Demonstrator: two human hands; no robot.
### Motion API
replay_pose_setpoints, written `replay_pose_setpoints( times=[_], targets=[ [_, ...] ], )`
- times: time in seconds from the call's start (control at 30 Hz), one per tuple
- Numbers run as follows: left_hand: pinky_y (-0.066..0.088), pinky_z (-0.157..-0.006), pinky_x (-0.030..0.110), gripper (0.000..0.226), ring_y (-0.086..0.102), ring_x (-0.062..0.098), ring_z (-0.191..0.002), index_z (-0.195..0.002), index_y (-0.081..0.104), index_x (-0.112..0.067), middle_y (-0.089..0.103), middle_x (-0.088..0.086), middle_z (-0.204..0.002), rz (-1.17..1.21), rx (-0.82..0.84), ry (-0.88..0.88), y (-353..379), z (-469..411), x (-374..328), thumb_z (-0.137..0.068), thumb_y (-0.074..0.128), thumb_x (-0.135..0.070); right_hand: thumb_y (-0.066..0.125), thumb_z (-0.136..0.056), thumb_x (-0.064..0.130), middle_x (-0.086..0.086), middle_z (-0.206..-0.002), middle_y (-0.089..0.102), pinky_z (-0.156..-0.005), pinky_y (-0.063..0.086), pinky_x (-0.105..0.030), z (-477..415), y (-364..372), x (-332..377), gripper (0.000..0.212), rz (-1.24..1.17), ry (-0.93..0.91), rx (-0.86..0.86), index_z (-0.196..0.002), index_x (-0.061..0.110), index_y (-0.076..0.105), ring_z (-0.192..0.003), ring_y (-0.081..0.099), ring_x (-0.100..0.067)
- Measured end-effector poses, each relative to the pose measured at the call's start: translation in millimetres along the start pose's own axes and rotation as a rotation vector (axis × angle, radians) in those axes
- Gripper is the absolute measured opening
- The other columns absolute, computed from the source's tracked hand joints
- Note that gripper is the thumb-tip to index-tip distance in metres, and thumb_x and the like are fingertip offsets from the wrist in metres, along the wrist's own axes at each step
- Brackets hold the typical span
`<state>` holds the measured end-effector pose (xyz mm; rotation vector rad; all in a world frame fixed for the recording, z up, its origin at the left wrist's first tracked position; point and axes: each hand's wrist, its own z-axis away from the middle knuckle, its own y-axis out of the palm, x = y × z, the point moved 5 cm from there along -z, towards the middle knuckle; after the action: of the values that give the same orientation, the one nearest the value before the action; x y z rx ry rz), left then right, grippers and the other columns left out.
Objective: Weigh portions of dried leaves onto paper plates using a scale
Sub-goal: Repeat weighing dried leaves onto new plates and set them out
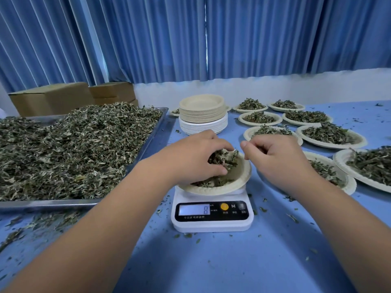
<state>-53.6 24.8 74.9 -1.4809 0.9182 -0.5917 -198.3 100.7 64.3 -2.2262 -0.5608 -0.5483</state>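
Gripping a clump of dried leaves (pixel 222 159), the left hand (pixel 196 157) curls its fingers and thumb round it just above the paper plate (pixel 243 176). The plate sits on the white scale (pixel 211 225) near the middle of the blue table (pixel 232 261), and the display reads 8. The right hand (pixel 279 157) hovers at the plate's right rim with fingers curled; I cannot tell whether it pinches anything. A heaped metal tray (pixel 148 140) lies left, filled plates (pixel 330 134) right, and a plate stack (pixel 203 115) beyond.

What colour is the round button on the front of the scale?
Yellow-orange; the button sits on the scale, clear in the head view.
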Motion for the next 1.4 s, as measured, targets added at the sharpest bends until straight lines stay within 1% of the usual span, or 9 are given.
replay_pose_setpoints(
  times=[0.17, 0.33, 0.47, 0.57, 0.73, 0.87, 1.07, 1.23, 1.4],
  targets=[
    [0.037, -0.101, 0.035, 0.039, 0.043, 0.012, -0.119, -0.128, 0.055, -0.039, 0.051, -0.007, -0.12, -0.044, 0.03, -0.009, -4, -7, -1, -0.09, 0.064, -0.039, 0.054, -0.089, 0.033, -0.022, -0.059, 0.054, -0.056, 0.037, -0.037, 0, 1, -3, 0.046, -0.021, -0.012, -0.007, -0.062, -0.005, 0.053, -0.059, 0.05, -0.033],
    [0.043, -0.092, 0.033, 0.03, 0.053, 0.015, -0.105, -0.105, 0.069, -0.029, 0.062, -0.005, -0.11, 0.007, -0.104, 0.008, -15, -6, -2, -0.089, 0.058, -0.007, 0.054, -0.089, 0.035, -0.022, -0.061, 0.055, -0.057, 0.038, -0.036, -1, 1, -4, 0.047, -0.014, -0.006, -0.012, -0.064, -0.005, 0.054, -0.061, 0.052, -0.033],
    [0.045, -0.087, 0.031, 0.025, 0.057, 0.013, -0.098, -0.092, 0.067, -0.032, 0.065, -0.007, -0.103, 0.1, -0.197, 0.008, -22, -3, 1, -0.09, 0.063, -0.008, 0.055, -0.09, 0.032, -0.023, -0.06, 0.054, -0.057, 0.043, -0.035, -2, 1, -4, 0.046, -0.018, 0.003, -0.012, -0.062, -0.004, 0.05, -0.067, 0.059, -0.037],
    [0.041, -0.086, 0.026, 0.025, 0.052, 0.011, -0.1, -0.101, 0.067, -0.033, 0.06, -0.008, -0.106, 0.081, -0.205, 0.006, -24, -3, 4, -0.091, 0.063, -0.01, 0.055, -0.09, 0.03, -0.023, -0.058, 0.053, -0.058, 0.041, -0.037, -1, 1, -3, 0.046, -0.021, -0.003, -0.014, -0.06, -0.004, 0.048, -0.066, 0.058, -0.037],
    [0.038, -0.092, 0.028, 0.036, 0.045, 0.012, -0.104, -0.127, 0.06, -0.032, 0.051, -0.005, -0.109, -0.106, 0.023, -0.02, -13, -9, 3, -0.092, 0.064, -0.027, 0.056, -0.091, 0.029, -0.022, -0.058, 0.054, -0.056, 0.041, -0.036, -1, 1, -3, 0.045, -0.017, -0.007, -0.011, -0.059, -0.002, 0.049, -0.064, 0.056, -0.036],
    [0.042, -0.098, 0.033, 0.033, 0.049, 0.016, -0.116, -0.123, 0.063, -0.032, 0.058, -0.002, -0.122, -0.111, 0.05, -0.04, -10, -11, 2, -0.091, 0.066, -0.029, 0.056, -0.091, 0.029, -0.022, -0.058, 0.053, -0.06, 0.046, -0.036, -2, 1, -3, 0.046, -0.027, -0.006, -0.014, -0.059, -0.002, 0.048, -0.069, 0.061, -0.038],
    [0.047, -0.088, 0.032, 0.02, 0.057, 0.013, -0.097, -0.1, 0.071, -0.025, 0.066, -0.005, -0.099, -0.011, -0.097, -0.029, -19, -9, 2, -0.09, 0.064, -0.01, 0.056, -0.091, 0.029, -0.023, -0.061, 0.058, -0.057, 0.039, -0.035, -1, 1, -3, 0.046, -0.019, -0.025, -0.016, -0.062, -0.006, 0.053, -0.06, 0.052, -0.031],
    [0.039, -0.065, 0.011, 0.022, 0.055, 0.001, -0.076, -0.081, 0.065, -0.038, 0.064, -0.017, -0.084, 0.234, -0.304, -0.058, -36, 3, 9, -0.088, 0.069, -0.018, 0.056, -0.091, 0.029, -0.022, -0.061, 0.058, -0.055, 0.036, -0.034, -1, 0, -3, 0.045, -0.015, -0.023, -0.015, -0.061, -0.004, 0.053, -0.057, 0.049, -0.029],
    [0.035, -0.049, 0.006, 0.021, 0.049, -0.002, -0.053, -0.082, 0.067, -0.038, 0.067, -0.013, -0.084, 0.5, -0.512, -0.124, -44, 19, 31, -0.088, 0.07, -0.019, 0.056, -0.092, 0.029, -0.02, -0.059, 0.058, -0.056, 0.041, -0.034, -2, 1, -4, 0.045, -0.019, -0.014, -0.01, -0.059, 0.0, 0.051, -0.064, 0.057, -0.035]
  ],
)
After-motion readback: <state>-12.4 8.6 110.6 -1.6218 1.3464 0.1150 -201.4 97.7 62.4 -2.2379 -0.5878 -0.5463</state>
